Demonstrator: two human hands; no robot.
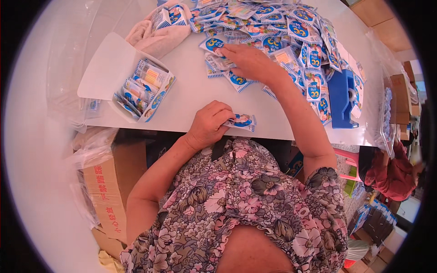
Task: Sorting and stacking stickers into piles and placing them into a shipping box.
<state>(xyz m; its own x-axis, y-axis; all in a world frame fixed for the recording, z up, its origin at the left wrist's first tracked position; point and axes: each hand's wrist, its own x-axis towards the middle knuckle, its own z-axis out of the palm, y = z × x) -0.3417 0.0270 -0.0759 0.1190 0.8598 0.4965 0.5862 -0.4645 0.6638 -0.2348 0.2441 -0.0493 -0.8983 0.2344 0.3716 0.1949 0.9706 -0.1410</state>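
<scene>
Near the table's front edge, my left hand (210, 122) is closed on a small blue-and-white packet (243, 122), whose printed end sticks out to the right of the fingers. My right arm stretches forward over the table. At the near left side of a big heap of similar packets (273, 27), my right hand (250, 63) has its fingers on the edge of one packet (212, 43). To the left, an open white carton (159, 98) with its lid folded back holds several packets standing in a row.
A blue tape dispenser (341, 100) stands right of the heap. A pink towel (157, 36) lies at the far left with packets beside it. Below the table's left edge is a brown cardboard box (107, 191). A person in a red top (391, 175) is at the right.
</scene>
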